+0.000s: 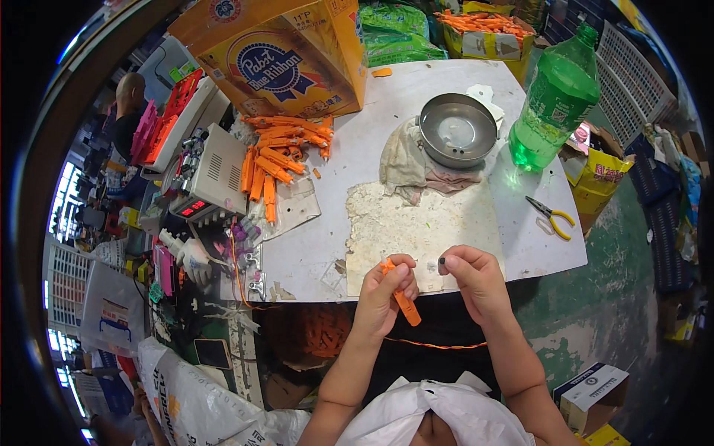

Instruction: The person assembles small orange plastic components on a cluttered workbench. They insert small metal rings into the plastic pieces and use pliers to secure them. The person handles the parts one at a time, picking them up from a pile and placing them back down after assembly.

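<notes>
My left hand [387, 291] is closed around a slim orange plastic casing [407, 308], whose lower end sticks out below the fingers. Its upper tip shows by the thumb. A little to the right, my right hand [476, 282] pinches a small dark piece [442, 262] between thumb and forefinger, apart from the casing. Both hands are over the front edge of a worn, cream-coloured board [416, 230] on the white table [543, 245]. At the back left of the table lies a heap of similar orange casings [279, 160].
A steel bowl [457, 130] stands on a rag [405, 160], with a green bottle [554, 100] to its right. Yellow-handled pliers [550, 216] lie near the right edge. A large carton [286, 63] and a white box-shaped device [216, 175] stand at left. A red-yellow wire [435, 345] crosses below my hands.
</notes>
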A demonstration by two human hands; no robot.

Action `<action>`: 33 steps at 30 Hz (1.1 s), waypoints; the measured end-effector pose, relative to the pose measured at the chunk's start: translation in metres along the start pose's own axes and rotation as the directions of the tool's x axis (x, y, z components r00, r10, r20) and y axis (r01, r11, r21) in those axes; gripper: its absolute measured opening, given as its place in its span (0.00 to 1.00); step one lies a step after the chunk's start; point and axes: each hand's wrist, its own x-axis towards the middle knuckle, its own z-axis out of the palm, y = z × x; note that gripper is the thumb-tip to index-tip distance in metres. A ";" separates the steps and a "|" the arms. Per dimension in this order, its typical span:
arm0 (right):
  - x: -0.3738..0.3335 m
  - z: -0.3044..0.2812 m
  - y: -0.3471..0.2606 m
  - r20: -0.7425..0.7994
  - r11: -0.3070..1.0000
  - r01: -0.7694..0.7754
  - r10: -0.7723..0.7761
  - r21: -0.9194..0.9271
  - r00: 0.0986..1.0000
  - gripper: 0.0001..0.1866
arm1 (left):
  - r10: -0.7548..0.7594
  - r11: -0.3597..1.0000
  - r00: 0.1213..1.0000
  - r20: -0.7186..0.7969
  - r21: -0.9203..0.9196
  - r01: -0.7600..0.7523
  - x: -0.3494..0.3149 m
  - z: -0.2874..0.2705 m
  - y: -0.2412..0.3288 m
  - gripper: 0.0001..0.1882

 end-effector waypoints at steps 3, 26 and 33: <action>0.001 -0.003 0.002 0.060 0.993 -0.046 0.039 0.109 0.997 0.08 | 0.007 1.000 1.000 -0.010 -0.001 -0.007 -0.001 -0.005 0.000 0.10; 0.099 -0.117 -0.022 -0.051 0.153 0.058 -0.628 -0.987 0.777 0.07 | 0.087 0.954 0.996 -0.031 -0.287 -0.093 -0.012 -0.031 0.007 0.21; 0.126 -0.140 -0.022 -0.059 -0.055 -0.121 -0.633 -0.991 0.772 0.10 | 0.176 0.912 0.978 -0.110 -0.357 -0.204 -0.031 -0.059 0.019 0.19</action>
